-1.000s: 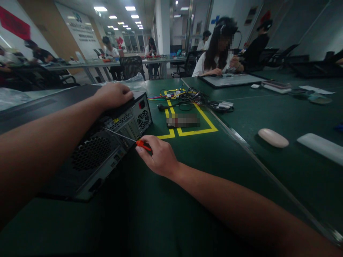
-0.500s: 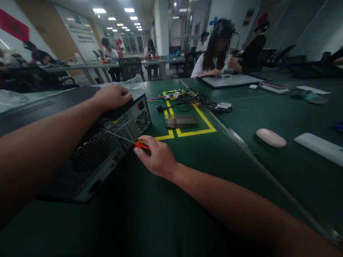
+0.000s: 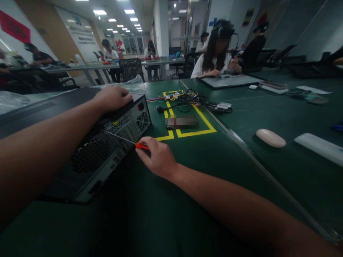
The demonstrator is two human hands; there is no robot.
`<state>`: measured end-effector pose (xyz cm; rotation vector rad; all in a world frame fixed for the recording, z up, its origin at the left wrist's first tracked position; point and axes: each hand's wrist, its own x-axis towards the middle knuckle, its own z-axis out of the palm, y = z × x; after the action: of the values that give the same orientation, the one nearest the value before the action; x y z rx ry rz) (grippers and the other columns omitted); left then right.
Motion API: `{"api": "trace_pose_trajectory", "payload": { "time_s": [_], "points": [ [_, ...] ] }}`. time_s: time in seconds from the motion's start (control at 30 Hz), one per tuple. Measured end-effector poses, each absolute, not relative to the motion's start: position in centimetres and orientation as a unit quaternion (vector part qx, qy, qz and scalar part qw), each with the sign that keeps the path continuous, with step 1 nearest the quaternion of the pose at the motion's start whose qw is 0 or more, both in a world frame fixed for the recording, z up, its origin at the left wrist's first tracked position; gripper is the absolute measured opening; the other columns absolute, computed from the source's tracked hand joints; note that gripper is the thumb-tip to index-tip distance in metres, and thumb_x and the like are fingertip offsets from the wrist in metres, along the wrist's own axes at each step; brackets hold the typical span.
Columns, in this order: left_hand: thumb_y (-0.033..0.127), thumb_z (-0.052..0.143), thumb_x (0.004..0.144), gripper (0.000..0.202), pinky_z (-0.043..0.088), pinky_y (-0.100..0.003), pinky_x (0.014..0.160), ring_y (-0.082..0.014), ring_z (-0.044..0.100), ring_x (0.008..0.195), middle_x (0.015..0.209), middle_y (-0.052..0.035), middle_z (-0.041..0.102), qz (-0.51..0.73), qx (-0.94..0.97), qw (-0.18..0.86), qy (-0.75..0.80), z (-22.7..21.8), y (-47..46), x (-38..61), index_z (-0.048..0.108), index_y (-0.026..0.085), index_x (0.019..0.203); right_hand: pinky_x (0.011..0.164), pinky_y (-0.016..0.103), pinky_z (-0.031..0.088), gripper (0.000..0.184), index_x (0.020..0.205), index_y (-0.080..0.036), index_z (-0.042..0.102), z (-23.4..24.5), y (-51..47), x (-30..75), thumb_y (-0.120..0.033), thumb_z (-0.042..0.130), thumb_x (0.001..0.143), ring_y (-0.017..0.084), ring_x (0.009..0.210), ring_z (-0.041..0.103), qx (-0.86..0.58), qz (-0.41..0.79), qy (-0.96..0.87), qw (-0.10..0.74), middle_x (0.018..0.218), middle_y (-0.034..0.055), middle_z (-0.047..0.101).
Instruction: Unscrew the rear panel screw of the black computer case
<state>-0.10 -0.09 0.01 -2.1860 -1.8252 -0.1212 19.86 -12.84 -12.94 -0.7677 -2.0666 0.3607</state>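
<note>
A black desktop computer case [image 3: 56, 103] lies on the green table at the left, its grey back panel [image 3: 125, 132] turned toward me. My left hand [image 3: 114, 98] presses on the case's top near the right edge, its fingers bent and partly hidden. Below it, my right hand [image 3: 157, 155] closes its fingertips around the orange handle of a screwdriver [image 3: 142, 146]. The long thin shaft points left, its tip at the back panel just under the case's upper edge. What the tip touches is too small to make out.
Bundled cables [image 3: 193, 98] lie behind yellow tape [image 3: 197, 133] with a blurred-out object [image 3: 182, 122] inside. A pale mouse [image 3: 271, 138] and a white bar-shaped item [image 3: 318, 147] are at the right. Across the table a person [image 3: 217, 53] works over a flat panel [image 3: 232, 80].
My right hand has shifted very slightly right and down with the screwdriver. My left hand and the computer case look the same.
</note>
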Motion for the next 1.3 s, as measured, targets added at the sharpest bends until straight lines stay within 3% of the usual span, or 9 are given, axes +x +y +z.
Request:
{"api": "trace_pose_trajectory", "payload": {
  "time_s": [1.3],
  "points": [
    [0.052, 0.029, 0.086, 0.056, 0.041, -0.037, 0.068, -0.0253, 0.057, 0.081, 0.091, -0.0134, 0.065, -0.04, -0.745, 0.139, -0.651, 0.14, -0.15, 0.07, 0.069, 0.016, 0.102, 0.077, 0.026, 0.046, 0.027, 0.108, -0.018, 0.049, -12.7, -13.01, 19.95, -0.039, 0.043, 0.091, 0.014, 0.088, 0.061, -0.319, 0.136, -0.828, 0.441, 0.099, 0.0032, 0.064]
  ]
}}
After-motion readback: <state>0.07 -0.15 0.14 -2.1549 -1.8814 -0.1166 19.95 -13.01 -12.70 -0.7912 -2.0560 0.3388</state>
